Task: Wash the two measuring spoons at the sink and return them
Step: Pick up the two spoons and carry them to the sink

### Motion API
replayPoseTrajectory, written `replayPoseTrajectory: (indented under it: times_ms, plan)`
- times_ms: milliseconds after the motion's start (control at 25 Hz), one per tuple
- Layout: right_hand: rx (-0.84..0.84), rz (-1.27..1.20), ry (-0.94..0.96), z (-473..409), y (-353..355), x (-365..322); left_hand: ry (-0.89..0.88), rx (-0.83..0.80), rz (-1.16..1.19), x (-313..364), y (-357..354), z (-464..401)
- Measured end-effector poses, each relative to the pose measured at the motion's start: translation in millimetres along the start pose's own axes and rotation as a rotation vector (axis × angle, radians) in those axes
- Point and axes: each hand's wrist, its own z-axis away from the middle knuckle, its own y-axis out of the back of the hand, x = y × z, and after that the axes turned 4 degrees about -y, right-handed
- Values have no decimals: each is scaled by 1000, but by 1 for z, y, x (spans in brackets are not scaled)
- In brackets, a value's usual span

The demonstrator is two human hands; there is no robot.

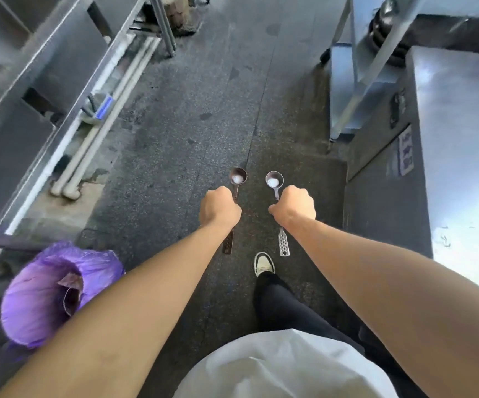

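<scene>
Walking the aisle, I grip one spoon (237,179) in my left hand (219,208) and the other spoon (274,180) in my right hand (294,206), bowls up and level over the floor (192,116). Whether they are washed yet I cannot tell; returning them remains.

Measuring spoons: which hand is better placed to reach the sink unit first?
Probably left. The left hand holds the darker spoon nearer the steel unit on the person's left; the right hand grips the shinier spoon beside the right-side counter.
</scene>
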Motion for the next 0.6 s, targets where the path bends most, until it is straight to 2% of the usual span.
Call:
replayPoseTrajectory:
  times_ms: [280,600]
  plan:
    - [-76,125,233,-86,5,-141,246,67,94,-30,65,-99]
    - [-164,230,423,-124,-27,-297,384,120,204,-108,133,-188]
